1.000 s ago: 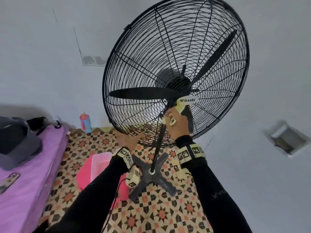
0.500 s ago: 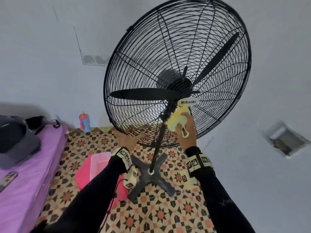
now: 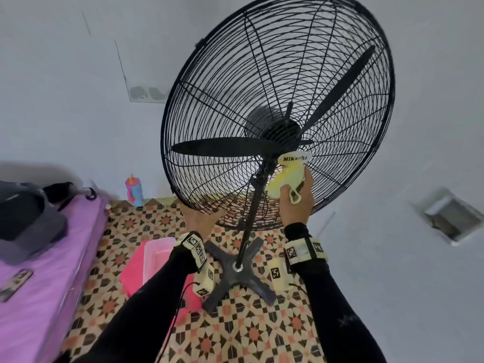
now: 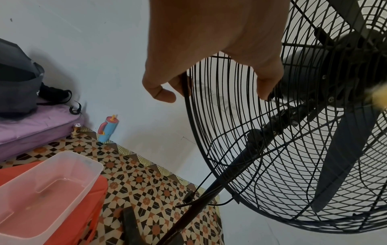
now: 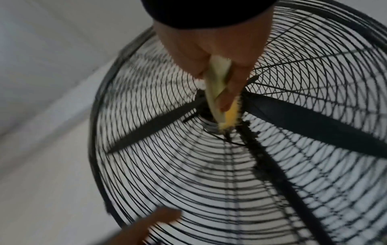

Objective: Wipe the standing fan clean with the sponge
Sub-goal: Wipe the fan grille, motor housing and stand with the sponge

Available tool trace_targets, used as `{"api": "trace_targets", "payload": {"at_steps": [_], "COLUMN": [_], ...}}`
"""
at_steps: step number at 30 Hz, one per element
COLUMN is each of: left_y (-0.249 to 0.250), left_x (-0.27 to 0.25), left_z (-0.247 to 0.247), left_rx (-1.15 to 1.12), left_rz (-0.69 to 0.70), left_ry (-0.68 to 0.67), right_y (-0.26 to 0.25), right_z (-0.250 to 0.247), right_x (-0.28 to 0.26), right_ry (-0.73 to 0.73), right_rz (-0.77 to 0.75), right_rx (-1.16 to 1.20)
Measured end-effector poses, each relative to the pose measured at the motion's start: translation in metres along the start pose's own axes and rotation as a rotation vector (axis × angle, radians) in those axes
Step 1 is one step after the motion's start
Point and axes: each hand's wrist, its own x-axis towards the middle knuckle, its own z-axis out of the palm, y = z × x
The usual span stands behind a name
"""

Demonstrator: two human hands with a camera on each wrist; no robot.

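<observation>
The right hand (image 3: 294, 203) is sliding the sponge (image 3: 286, 183) rightward off the pole and up under the white badge (image 3: 295, 158), so the wiping is now shifting from the stem onto the wire grille of the standing fan (image 3: 277, 113). Its fingers (image 5: 229, 92) are curling round the sponge, a soft, pale yellow pad with a fuzzy yellow face and a hanging loop. The left hand (image 4: 211, 54) is still steadying the cage's lower rim, thumb hooking the outer ring, fingers spreading over thin black wires. The grille is round, matte and springy-looking; the blades are flat and dull black. Most of the cage, I would judge, is still waiting.
</observation>
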Motion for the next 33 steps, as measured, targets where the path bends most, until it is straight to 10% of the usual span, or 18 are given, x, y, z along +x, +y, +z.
{"api": "trace_targets", "payload": {"at_steps": [33], "left_y": [-0.007], "left_x": [0.001], "left_z": [-0.001], "left_rx": [-0.064], "left_rz": [-0.011], "left_ry": [-0.069], "right_y": [-0.022], "right_z": [0.002], "right_x": [0.014], "right_ry": [0.143], "right_rz": [-0.067], "right_rx": [0.070]}}
